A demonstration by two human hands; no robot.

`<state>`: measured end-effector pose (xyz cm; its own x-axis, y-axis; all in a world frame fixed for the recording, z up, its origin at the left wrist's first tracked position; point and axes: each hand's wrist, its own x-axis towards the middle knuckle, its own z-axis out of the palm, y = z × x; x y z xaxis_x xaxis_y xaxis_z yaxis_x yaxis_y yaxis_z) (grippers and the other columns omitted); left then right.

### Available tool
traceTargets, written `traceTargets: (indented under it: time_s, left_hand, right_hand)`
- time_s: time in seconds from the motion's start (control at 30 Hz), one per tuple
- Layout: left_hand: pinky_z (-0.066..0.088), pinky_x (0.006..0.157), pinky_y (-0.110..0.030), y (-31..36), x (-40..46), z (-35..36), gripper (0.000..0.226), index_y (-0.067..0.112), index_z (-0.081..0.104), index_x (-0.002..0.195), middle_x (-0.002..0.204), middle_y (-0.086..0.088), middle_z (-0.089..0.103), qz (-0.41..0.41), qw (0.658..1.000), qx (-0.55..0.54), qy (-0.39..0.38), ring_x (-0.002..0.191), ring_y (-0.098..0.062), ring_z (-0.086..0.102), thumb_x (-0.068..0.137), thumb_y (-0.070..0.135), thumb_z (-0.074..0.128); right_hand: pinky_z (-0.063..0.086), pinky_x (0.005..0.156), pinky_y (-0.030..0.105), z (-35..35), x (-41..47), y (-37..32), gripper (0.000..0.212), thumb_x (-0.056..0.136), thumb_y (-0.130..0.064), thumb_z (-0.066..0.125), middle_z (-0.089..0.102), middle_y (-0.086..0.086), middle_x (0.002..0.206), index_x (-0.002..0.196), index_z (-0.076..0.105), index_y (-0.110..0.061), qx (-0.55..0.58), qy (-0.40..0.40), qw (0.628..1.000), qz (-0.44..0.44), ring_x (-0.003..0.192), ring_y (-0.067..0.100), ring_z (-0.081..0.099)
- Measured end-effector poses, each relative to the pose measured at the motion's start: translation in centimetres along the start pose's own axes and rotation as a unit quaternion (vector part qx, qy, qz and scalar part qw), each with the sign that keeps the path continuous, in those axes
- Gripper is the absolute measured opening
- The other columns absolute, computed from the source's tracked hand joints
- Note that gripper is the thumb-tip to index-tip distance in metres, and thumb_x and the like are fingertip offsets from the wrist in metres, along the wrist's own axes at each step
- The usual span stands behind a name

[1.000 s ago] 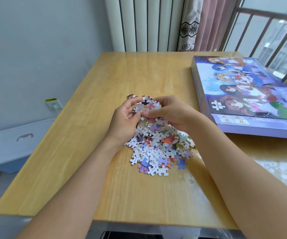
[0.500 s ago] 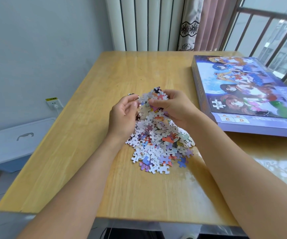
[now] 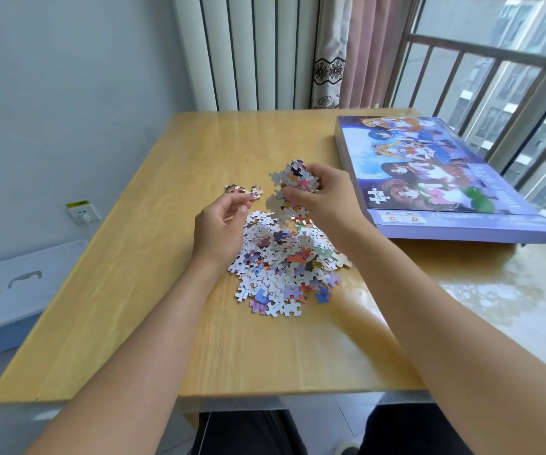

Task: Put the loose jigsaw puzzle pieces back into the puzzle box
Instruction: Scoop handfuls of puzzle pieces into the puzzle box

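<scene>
A heap of loose jigsaw pieces (image 3: 284, 264) lies in the middle of the wooden table (image 3: 166, 307). My right hand (image 3: 325, 195) grips a raised clump of pieces (image 3: 296, 177) above the heap's far end, and some pieces hang or fall below it. My left hand (image 3: 220, 224) hovers just left of the heap with loosely curled fingers and holds nothing. A few joined pieces (image 3: 243, 191) lie apart beyond the left hand. The purple puzzle box (image 3: 435, 178) lies closed, picture side up, to the right.
The table's right part is glossy and reflects the window. A window with railings runs behind the box. A white radiator and a curtain stand at the far edge. On the floor at the left sits a white lidded bin (image 3: 12, 290), with a wall socket (image 3: 82, 213) above it.
My right hand has lifted the clump of pieces higher and slightly right. My left hand has let go of the clump and dropped back beside the heap.
</scene>
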<state>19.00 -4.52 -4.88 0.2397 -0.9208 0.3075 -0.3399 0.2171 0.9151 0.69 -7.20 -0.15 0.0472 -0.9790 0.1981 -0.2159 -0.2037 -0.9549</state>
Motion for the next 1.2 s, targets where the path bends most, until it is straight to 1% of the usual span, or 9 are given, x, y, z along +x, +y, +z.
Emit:
traceTargets:
  time_s: [0.17,0.33,0.43,0.53,0.83,0.9,0.97,1.07,1.2]
  left_hand:
    - [0.047,0.073,-0.006,0.6,-0.9,-0.1,0.02,0.027,0.072,0.099,0.098,0.012,0.073,0.045,0.998,0.033,0.016,0.091,0.004,0.065,0.095,0.011,0.06]
    - [0.053,0.075,-0.015,1.5,-2.2,0.1,0.021,0.018,0.072,0.101,0.096,0.01,0.071,0.151,0.984,0.085,0.032,0.09,0.001,0.066,0.09,0.004,0.061]
    - [0.056,0.085,-0.029,2.4,-2.6,0.7,0.022,0.016,0.072,0.105,0.1,0.01,0.071,0.177,0.977,0.117,-0.004,0.095,-0.004,0.066,0.088,0.005,0.063]
    - [0.054,0.088,-0.03,4.0,-3.0,2.1,0.024,0.02,0.072,0.107,0.102,0.016,0.067,0.211,0.962,0.163,-0.056,0.099,-0.002,0.063,0.086,0.01,0.068]
    - [0.038,0.109,-0.031,9.6,-3.3,11.3,0.075,0.019,0.053,0.141,0.143,-0.002,0.054,0.214,0.902,0.28,-0.25,0.131,-0.021,0.049,0.074,0.024,0.086]
    - [0.046,0.096,-0.033,10.7,-2.8,13.2,0.053,0.018,0.064,0.129,0.131,-0.003,0.064,0.213,0.912,0.271,-0.222,0.12,-0.024,0.057,0.079,0.019,0.08]
    - [0.047,0.07,-0.032,11.3,-2.2,14.1,0.018,0.02,0.075,0.104,0.098,-0.003,0.072,0.196,0.928,0.266,-0.172,0.095,-0.028,0.064,0.088,0.018,0.068]
    - [0.044,0.06,-0.031,12.0,-1.2,14.9,0.015,0.02,0.076,0.096,0.087,-0.001,0.071,0.173,0.943,0.247,-0.144,0.079,-0.025,0.06,0.095,0.023,0.061]
    - [0.04,0.056,-0.028,12.5,-1.0,15.0,0.016,0.02,0.076,0.095,0.085,0.0,0.07,0.175,0.949,0.225,-0.133,0.074,-0.021,0.056,0.097,0.029,0.063]
  right_hand:
    - [0.059,0.07,0.037,-1.7,-2.0,-2.2,0.038,0.084,-0.008,0.08,0.073,0.015,0.098,0.117,0.065,0.002,0.177,-0.006,0.973,0.146,0.08,0.023,0.07]
    - [0.059,0.058,0.03,-3.6,-4.8,-2.9,0.013,0.09,-0.005,0.071,0.067,0.008,0.087,0.103,0.069,0.0,0.275,-0.06,0.931,0.234,0.063,0.014,0.067]
    - [0.06,0.06,0.029,-4.9,-6.9,-2.3,0.006,0.092,-0.006,0.069,0.069,0.006,0.084,0.097,0.07,-0.005,0.283,-0.077,0.923,0.249,0.065,0.014,0.067]
    - [0.059,0.057,0.028,-6.8,-9.2,-1.4,0.006,0.092,-0.007,0.069,0.069,0.008,0.079,0.097,0.069,-0.004,0.264,-0.076,0.925,0.261,0.065,0.017,0.068]
    - [0.062,0.056,0.031,-14.7,-12.8,0.5,0.008,0.092,-0.005,0.069,0.068,0.01,0.077,0.098,0.068,0.001,0.251,0.008,0.908,0.335,0.064,0.02,0.07]
    - [0.063,0.061,0.034,-16.5,-12.8,0.5,0.009,0.092,-0.003,0.069,0.072,0.011,0.08,0.1,0.067,0.002,0.272,0.037,0.893,0.357,0.067,0.02,0.073]
    - [0.063,0.067,0.039,-17.5,-12.3,0.8,0.016,0.092,0.0,0.068,0.072,0.018,0.101,0.107,0.065,0.004,0.31,0.069,0.871,0.375,0.089,0.026,0.073]
    - [0.057,0.076,0.042,-18.5,-10.9,0.8,0.019,0.093,0.002,0.065,0.066,0.022,0.118,0.112,0.063,0.005,0.36,0.104,0.849,0.372,0.108,0.031,0.068]
    - [0.057,0.082,0.044,-18.9,-8.4,0.1,0.01,0.092,0.003,0.066,0.066,0.02,0.105,0.102,0.062,0.003,0.375,0.131,0.843,0.363,0.088,0.029,0.069]
